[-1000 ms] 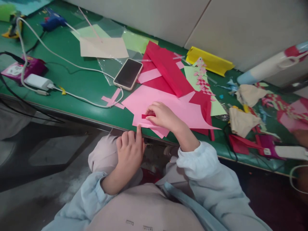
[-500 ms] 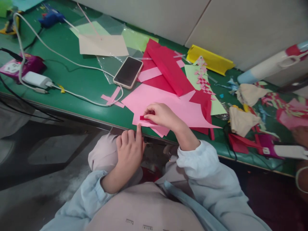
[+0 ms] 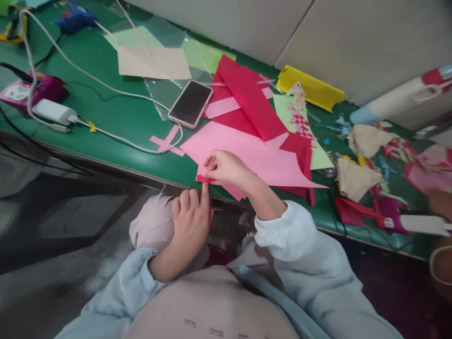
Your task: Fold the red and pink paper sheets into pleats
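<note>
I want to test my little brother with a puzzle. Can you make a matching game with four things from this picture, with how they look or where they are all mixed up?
Column one:
1. phone
2. red strip
3. glue gun
4. left hand

Column two:
A. index finger stretched out
B. blue
C. dark screen facing up
D. on the pink sheet, by the fingertips of the right hand

Right pairs: 1-C, 2-D, 3-B, 4-A

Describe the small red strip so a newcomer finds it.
On the green table, find the large pink paper. At its near-left corner, just beyond the left hand, lies the red strip. Unlike the broad red sheets farther back, it is short and narrow.
</note>
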`<state>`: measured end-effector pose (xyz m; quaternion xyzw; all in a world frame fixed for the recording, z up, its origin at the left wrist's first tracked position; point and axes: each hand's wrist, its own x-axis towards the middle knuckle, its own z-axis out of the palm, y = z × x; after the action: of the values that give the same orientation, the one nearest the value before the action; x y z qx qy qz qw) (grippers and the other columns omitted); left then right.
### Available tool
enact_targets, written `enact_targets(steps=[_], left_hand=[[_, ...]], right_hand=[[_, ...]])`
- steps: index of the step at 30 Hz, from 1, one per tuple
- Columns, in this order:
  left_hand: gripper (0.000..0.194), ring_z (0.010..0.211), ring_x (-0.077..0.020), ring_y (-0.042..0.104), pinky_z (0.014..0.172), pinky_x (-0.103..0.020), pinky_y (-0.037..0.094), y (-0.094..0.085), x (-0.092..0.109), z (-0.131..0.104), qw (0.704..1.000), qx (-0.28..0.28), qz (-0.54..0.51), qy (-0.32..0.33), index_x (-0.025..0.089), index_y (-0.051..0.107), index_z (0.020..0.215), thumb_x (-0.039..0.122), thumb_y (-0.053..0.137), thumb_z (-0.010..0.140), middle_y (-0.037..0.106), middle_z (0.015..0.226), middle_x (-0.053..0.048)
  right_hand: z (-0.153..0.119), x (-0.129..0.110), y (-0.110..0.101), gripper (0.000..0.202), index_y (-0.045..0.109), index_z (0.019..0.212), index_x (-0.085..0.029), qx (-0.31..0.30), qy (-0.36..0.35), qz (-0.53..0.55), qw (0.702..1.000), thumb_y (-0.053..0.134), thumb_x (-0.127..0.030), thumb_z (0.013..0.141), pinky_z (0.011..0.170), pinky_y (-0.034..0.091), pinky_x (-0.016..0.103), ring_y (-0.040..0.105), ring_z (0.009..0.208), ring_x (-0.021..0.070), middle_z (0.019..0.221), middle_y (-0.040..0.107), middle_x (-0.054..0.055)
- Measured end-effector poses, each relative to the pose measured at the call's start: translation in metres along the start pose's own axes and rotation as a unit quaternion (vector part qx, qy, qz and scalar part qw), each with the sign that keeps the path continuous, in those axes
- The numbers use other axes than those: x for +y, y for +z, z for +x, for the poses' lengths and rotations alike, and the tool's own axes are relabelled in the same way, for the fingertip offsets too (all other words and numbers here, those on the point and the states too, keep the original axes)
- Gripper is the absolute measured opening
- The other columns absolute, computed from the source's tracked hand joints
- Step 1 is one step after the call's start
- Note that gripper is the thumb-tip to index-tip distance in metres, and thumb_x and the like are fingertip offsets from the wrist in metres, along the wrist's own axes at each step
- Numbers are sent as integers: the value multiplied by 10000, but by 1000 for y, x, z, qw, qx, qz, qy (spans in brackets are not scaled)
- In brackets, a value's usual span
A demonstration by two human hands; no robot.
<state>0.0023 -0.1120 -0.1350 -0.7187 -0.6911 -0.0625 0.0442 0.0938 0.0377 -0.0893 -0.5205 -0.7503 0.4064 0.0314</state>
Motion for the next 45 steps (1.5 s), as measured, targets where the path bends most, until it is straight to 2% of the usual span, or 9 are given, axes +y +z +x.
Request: enact_targets(steps=[4, 8, 13, 21, 30, 34, 41, 45], left_hand=[[523, 899, -287, 453, 748, -411, 352, -1, 1, 1, 1000, -6, -5, 0, 108, 467, 1417, 280, 460, 923, 539, 933, -121], [521, 890, -284, 454, 748, -411, 354, 0, 1, 1, 1000, -5, -4, 0, 101, 468, 1415, 277, 455, 925, 544, 940, -125], [520, 886, -283, 455, 745, -411, 356, 1, -1, 1, 1000, -2, -5, 1, 106, 467, 1417, 281, 452, 928, 542, 923, -119], [501, 881, -277, 464, 751, -412, 359, 1, 1, 0, 1000, -3, -11, -2, 109, 474, 1412, 269, 443, 937, 556, 929, -119], [482, 879, -273, 465, 748, -406, 355, -1, 0, 1, 1000, 5, 2, 0, 107, 499, 1388, 267, 452, 936, 564, 933, -119], [488, 883, -277, 462, 746, -405, 349, 0, 0, 0, 1000, 4, 1, 1, 108, 498, 1389, 276, 464, 931, 562, 934, -117], [503, 889, -279, 455, 755, -415, 351, 0, 0, 1, 1000, -9, -7, -1, 109, 481, 1407, 277, 446, 934, 550, 935, -121], [554, 895, -272, 457, 767, -415, 357, 1, 0, 0, 1000, -13, -13, -2, 132, 398, 1473, 279, 431, 940, 549, 943, -115]], right_hand=[[-2, -8, -1, 223, 641, 877, -178, 25, 17, -39, 999, 657, -95, 671, 700, 463, 248, 653, 745, 149, 812, 710, 15], [-2, -12, -1, 227, 651, 869, -171, 26, 27, -63, 997, 653, -103, 653, 706, 457, 255, 652, 766, 160, 832, 710, 28], [1, -12, 1, 236, 673, 865, -166, 28, 24, -71, 997, 657, -123, 633, 666, 442, 246, 652, 744, 161, 796, 706, 21], [5, -13, 2, 174, 690, 782, -174, 9, 16, -91, 996, 630, -156, 619, 549, 387, 242, 612, 605, 139, 663, 681, -6], [4, -14, 2, 193, 707, 781, -174, 3, 13, -88, 996, 617, -148, 612, 520, 364, 235, 582, 559, 122, 621, 675, -7], [5, -14, 2, 152, 705, 719, -177, -5, 8, -84, 996, 604, -145, 611, 511, 362, 235, 582, 539, 119, 589, 665, -12], [5, -13, 1, 182, 691, 794, -170, -4, 16, -78, 997, 650, -153, 618, 539, 391, 238, 607, 582, 131, 657, 690, -3], [4, -4, -17, 228, 680, 858, -176, 40, 22, -58, 997, 681, -137, 633, 641, 441, 234, 641, 717, 145, 793, 713, 11]])
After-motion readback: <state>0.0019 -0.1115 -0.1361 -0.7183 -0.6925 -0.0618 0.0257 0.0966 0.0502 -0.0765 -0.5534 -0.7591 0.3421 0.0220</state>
